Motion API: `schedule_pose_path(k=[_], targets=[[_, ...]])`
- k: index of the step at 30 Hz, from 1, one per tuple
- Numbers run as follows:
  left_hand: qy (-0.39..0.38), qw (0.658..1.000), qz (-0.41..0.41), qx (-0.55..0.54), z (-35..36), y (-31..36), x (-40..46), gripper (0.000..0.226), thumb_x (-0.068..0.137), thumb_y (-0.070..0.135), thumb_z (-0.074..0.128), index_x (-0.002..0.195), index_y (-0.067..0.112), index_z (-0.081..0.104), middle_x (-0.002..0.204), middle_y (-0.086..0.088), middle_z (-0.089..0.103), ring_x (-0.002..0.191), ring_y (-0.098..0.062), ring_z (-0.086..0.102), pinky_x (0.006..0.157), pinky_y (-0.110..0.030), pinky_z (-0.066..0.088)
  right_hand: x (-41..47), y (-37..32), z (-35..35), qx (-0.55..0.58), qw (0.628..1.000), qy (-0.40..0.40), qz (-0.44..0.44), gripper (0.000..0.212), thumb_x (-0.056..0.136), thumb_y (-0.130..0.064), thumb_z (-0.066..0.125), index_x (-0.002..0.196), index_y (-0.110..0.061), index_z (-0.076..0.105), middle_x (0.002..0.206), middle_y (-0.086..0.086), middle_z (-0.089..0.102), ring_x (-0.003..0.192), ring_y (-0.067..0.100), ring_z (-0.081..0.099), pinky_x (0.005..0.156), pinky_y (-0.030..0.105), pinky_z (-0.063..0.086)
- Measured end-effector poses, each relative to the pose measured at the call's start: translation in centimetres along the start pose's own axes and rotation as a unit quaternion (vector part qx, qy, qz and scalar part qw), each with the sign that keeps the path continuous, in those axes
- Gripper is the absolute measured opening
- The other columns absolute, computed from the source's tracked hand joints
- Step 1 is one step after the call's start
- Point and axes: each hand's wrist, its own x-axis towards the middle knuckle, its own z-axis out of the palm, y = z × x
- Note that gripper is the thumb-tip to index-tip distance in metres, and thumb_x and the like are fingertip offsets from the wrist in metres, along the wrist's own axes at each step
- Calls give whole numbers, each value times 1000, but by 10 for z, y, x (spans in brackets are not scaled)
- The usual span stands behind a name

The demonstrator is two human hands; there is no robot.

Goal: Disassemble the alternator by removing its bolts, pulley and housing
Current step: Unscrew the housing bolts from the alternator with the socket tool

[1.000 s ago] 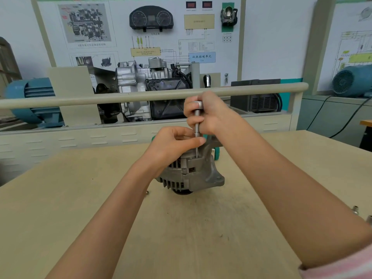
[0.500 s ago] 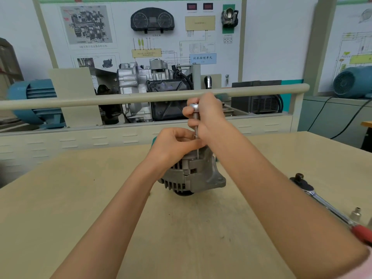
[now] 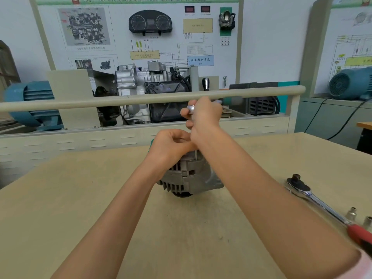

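the alternator (image 3: 191, 178) sits at the centre of the frame on the desk (image 3: 80, 198), resting on its dark lower end, with the finned housing facing the camera. the right hand (image 3: 203, 117) is above it, just above centre, its grip curled round the top of a slim driver (image 3: 190, 108) whose shaft runs down toward the housing's upper edge; only the metal cap and a short length of shaft near the housing show, the rest is hidden by the hands. the left hand (image 3: 171, 146) is on top of the alternator with fingers curled, its tips near the shaft, but whether it pinches the shaft or a bolt cannot be told. a ratchet (image 3: 314, 200) with a red handle lies at the lower right, well apart from the alternator, with two sockets (image 3: 351, 213) just beside it.

the step looks like backing out a housing bolt by hand. the risks: the alternator stands on a narrow base, so a sideways push from the driver could tip it if the left hand does not brace it. if the tip sits off the bolt's axis it may slip and round the head. a freed bolt could drop and roll off the desk.
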Motion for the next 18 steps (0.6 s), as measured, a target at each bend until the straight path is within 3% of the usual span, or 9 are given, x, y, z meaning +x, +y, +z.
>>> schedule_pose_path(k=[3, 6, 8, 9, 11, 13, 14, 16, 18], targets=[[-38, 999, -4, -13, -4, 1, 0, 3, 78, 21, 77, 80, 22, 74, 80, 2, 76, 82, -14, 71, 81, -28, 55, 14, -17, -8, -26, 971, -161, 173, 28, 92, -6, 23, 70, -14, 40, 48, -7, 40, 26, 2, 31, 28, 13, 10], [-40, 999, -3, -21, -4, 1, 0, 4, 77, 23, 79, 75, 24, 75, 75, 5, 75, 73, -5, 69, 73, -19, 53, 25, -21, -19, -9, 905, -316, 285, 29, 98, -12, 28, 74, -14, 45, 40, -10, 39, 24, 3, 31, 30, 12, 9], [-24, 999, -2, -21, -3, 0, 0, 8, 75, 22, 80, 71, 24, 74, 73, 4, 75, 71, -6, 69, 73, -20, 54, 25, -22, -23, 5, 891, -342, 298, 28, 99, -15, 30, 77, -13, 48, 40, -9, 40, 24, 3, 33, 30, 11, 10], [-17, 1000, -4, -18, -2, -1, 1, 8, 74, 22, 81, 70, 24, 74, 74, 3, 75, 73, -9, 69, 75, -24, 55, 23, -21, -22, 21, 899, -327, 292, 27, 98, -14, 30, 77, -14, 47, 41, -9, 41, 25, 2, 33, 29, 11, 10], [-7, 1000, -6, -12, 1, -2, 2, 7, 74, 22, 80, 71, 23, 74, 78, -1, 75, 80, -16, 70, 79, -30, 55, 15, -15, -16, 54, 950, -213, 221, 26, 96, -8, 27, 76, -15, 42, 45, -9, 43, 27, 1, 35, 27, 12, 12], [-1, 1000, 2, 4, 3, -2, 4, 13, 77, 17, 76, 69, 24, 70, 74, 1, 73, 76, -16, 69, 73, -26, 55, 10, -5, -11, 66, 996, -31, 57, 20, 94, -3, 23, 86, -11, 40, 57, 0, 46, 35, 9, 41, 27, 14, 18], [0, 1000, 7, 15, 4, -1, 5, 17, 79, 13, 73, 68, 24, 68, 71, 3, 70, 71, -13, 66, 69, -23, 54, 8, -2, -9, 68, 997, 26, -7, 18, 96, -3, 22, 94, -11, 39, 63, 3, 46, 39, 12, 42, 29, 14, 20], [-4, 1000, 7, 22, 3, -1, 5, 16, 80, 12, 72, 69, 23, 66, 70, 3, 68, 69, -11, 64, 70, -25, 53, 6, -1, -8, 59, 998, 32, -16, 20, 96, -4, 21, 95, -12, 40, 62, 1, 46, 37, 11, 43, 32, 14, 23], [-8, 1000, 0, 18, 1, -1, 5, 11, 78, 16, 74, 72, 21, 67, 74, 1, 70, 73, -13, 65, 77, -31, 54, 4, -4, -7, 16, 999, -14, 45, 25, 94, -5, 24, 80, -13, 43, 54, -4, 46, 30, 6, 44, 36, 15, 24]])
